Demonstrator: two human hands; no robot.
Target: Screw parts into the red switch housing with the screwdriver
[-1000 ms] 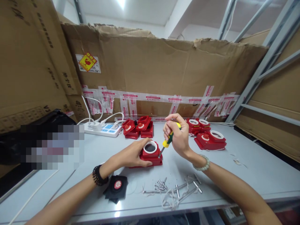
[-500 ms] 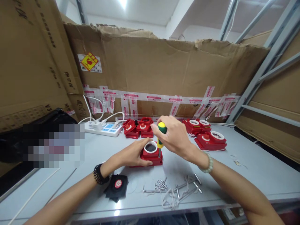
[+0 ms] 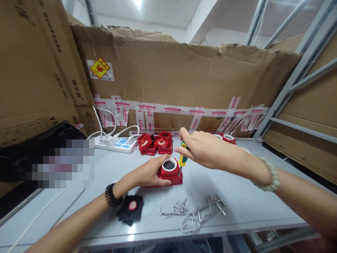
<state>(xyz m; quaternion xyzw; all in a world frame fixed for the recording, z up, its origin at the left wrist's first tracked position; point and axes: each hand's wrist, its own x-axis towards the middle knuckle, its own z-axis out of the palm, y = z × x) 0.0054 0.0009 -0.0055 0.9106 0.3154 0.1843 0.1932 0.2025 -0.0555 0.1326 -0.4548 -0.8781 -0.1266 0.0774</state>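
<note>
We are watching the right hand [image 3: 201, 146] curling round a yellow-and-green screwdriver [image 3: 182, 160]; the shaft is leaning slightly, its tip meeting the right end of a red housing [image 3: 174, 180], beside a white ring [image 3: 169, 170]. The left hand [image 3: 151, 173] is clamping the housing's left end, thumb along the near side. The housing is lying on the pale tabletop [image 3: 252, 207], between our hands. Nearer us, loose screws [image 3: 180, 206] are lying heaped beside metal rods [image 3: 220, 201] tangled with whitish string [image 3: 190, 225]; black sheets [image 3: 131, 209] are lying to their left. Farther back, we are seeing other red housings [image 3: 158, 144] and a white power strip [image 3: 118, 146] holding plugs.
</note>
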